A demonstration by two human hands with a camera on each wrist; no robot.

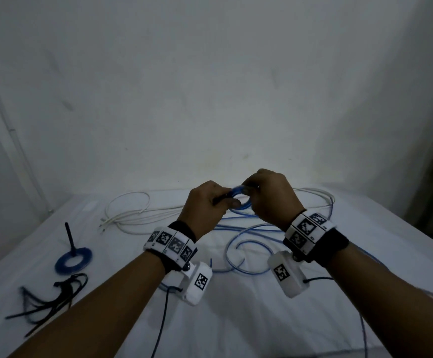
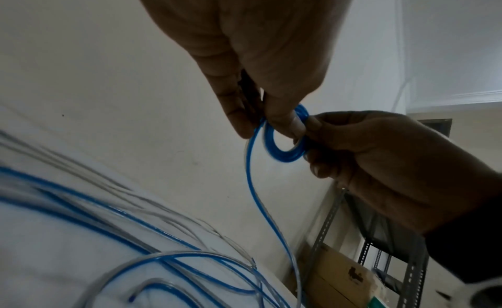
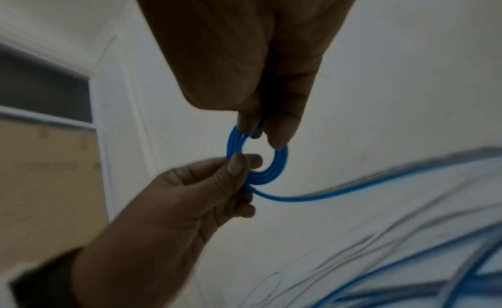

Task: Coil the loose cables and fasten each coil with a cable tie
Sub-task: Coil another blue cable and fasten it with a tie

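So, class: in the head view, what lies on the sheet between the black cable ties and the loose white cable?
A finished blue coil with a black tie sticking upright from it lies between the black cable ties and the white cable.

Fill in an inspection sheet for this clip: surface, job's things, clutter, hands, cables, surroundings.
Surface: white sheet covers the table.
Job's things: small blue coil held above the table, its tail trailing down; finished blue coil and black cable ties at left.
Clutter: black upright rod beside the finished coil.
Hands: left hand and right hand both pinch the small blue coil.
Cables: loose blue cable and white cable lie uncoiled.
Surroundings: white wall; metal shelving and cardboard box.
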